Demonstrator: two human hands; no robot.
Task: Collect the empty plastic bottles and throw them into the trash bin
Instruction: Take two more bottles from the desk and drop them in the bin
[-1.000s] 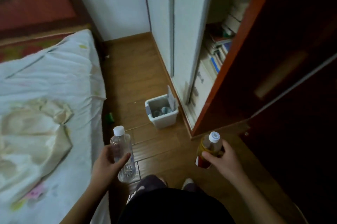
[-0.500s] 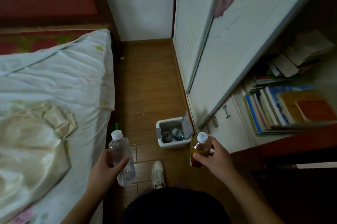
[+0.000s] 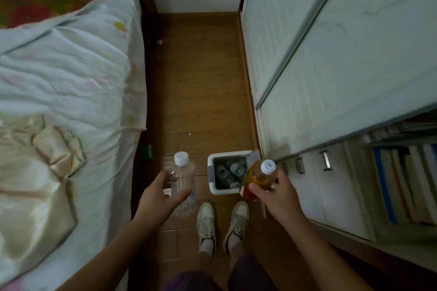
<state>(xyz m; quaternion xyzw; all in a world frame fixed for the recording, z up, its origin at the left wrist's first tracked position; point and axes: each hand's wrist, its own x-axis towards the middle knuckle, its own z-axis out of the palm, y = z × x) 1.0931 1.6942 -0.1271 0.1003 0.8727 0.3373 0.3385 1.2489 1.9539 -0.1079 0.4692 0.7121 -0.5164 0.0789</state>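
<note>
My left hand (image 3: 163, 193) has its grip wrapped around a clear bottle (image 3: 183, 184), thumb across the front, white cap up. My right hand (image 3: 276, 193) has its grip closed on an amber bottle (image 3: 259, 176) with a white cap and a red label low on its side.

The trash bin (image 3: 211, 172) is my landmark: a small white box on the wooden floor (image 3: 201, 77), its flap standing open on the right side, with several bottles already lying inside. The amber bottle hangs over the bin's right edge. The clear bottle is held just left of the bin, apart from it. My two white shoes (image 3: 222, 224) stand right in front of the bin. The bed (image 3: 71, 92) with its pale crumpled quilt lies well left of it, and the white sliding wardrobe (image 3: 331, 54) rises just to its right, with books (image 3: 406, 184) shelved further right.
</note>
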